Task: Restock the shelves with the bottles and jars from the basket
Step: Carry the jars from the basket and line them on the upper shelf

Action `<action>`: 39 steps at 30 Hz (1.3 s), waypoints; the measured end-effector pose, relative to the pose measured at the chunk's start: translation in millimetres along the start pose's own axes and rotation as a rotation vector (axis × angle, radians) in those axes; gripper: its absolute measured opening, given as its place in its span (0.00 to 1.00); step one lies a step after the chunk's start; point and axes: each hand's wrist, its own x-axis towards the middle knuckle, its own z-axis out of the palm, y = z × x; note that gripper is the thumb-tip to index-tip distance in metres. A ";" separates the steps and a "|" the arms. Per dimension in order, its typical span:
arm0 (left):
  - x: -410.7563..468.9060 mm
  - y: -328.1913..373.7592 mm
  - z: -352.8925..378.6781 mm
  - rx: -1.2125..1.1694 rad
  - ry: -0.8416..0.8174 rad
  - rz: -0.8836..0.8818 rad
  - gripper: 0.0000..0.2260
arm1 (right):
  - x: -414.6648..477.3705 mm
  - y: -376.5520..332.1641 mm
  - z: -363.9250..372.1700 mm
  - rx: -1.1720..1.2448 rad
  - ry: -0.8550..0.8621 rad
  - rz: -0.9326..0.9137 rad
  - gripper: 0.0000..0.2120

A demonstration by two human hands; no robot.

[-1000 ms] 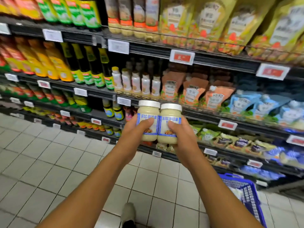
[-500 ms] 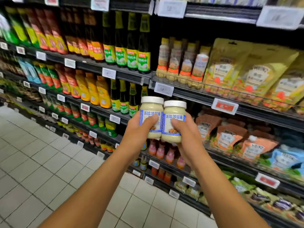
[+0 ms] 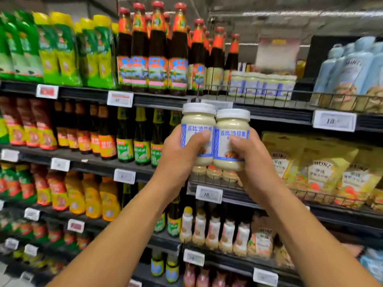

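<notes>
Two jars with white lids, pale creamy contents and blue-and-white labels, held up in the air in front of the shelves. Left grip [image 3: 178, 156] wraps the left jar [image 3: 198, 119], thumb across the label front, fingers hidden behind. Right grip [image 3: 253, 160] is clamped on the right jar [image 3: 232, 124] the same way, thumb on the label. Jars roughly upright, side by side, touching; the left jar sits slightly higher. Both forearms bare, reaching up from the bottom of the frame.

Above and a little right of the grips: row of matching jars [image 3: 262, 85] on the top shelf behind a wire rail [image 3: 269, 96], blurred. Above and left of the grips: dark sauce bottles [image 3: 157, 59] with red caps. Further left on that level: green and yellow pouches [image 3: 62, 52]. Far upper right: pale blue squeeze bottles [image 3: 350, 69].

Level with the left grip, to its left: green-label bottles [image 3: 142, 141], then red and orange bottles [image 3: 33, 129] further out. Right of the right grip: yellow pouches [image 3: 323, 172] behind another rail.

Below the grips: price tag [image 3: 209, 194] on the shelf edge, and under it a row of small pale bottles [image 3: 213, 230]. Tag text is too blurred to read.
</notes>
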 end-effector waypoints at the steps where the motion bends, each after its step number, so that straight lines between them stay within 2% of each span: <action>1: 11.5 7.5 1.7 -0.011 -0.030 0.018 0.22 | 9.1 -9.4 1.7 -0.019 0.003 -0.030 0.29; 8: 89.6 50.3 22.9 -0.044 -0.251 0.166 0.22 | 74.1 -71.2 -5.9 -0.146 0.027 -0.175 0.26; 12: 140.9 70.7 43.3 0.043 -0.330 0.246 0.22 | 114.0 -103.3 -20.3 -0.210 0.031 -0.263 0.19; 16: 191.4 86.3 59.6 0.160 -0.421 0.293 0.14 | 153.4 -123.7 -52.2 -0.338 0.019 -0.289 0.13; 18: 214.3 88.9 67.0 0.239 -0.441 0.290 0.13 | 172.0 -127.8 -70.1 -0.426 0.015 -0.287 0.10; 21: 246.9 82.6 79.0 0.336 -0.474 0.253 0.15 | 201.1 -130.7 -95.7 -0.565 0.061 -0.248 0.08; 25: 283.2 64.7 88.5 0.455 -0.513 0.222 0.16 | 231.6 -130.3 -117.5 -0.677 0.065 -0.115 0.16; 27: 298.7 54.1 89.7 0.496 -0.523 0.209 0.21 | 241.9 -125.9 -121.8 -0.704 0.050 -0.064 0.18; 29: 310.7 42.9 88.9 0.564 -0.527 0.165 0.28 | 250.5 -117.9 -124.5 -0.765 0.008 -0.010 0.16; 31: 319.9 31.3 87.4 0.652 -0.538 0.130 0.31 | 258.7 -108.7 -127.5 -0.823 -0.026 0.037 0.14; 39: 341.6 -4.5 87.0 0.779 -0.696 0.089 0.23 | 275.8 -83.8 -135.4 -0.891 -0.063 0.186 0.13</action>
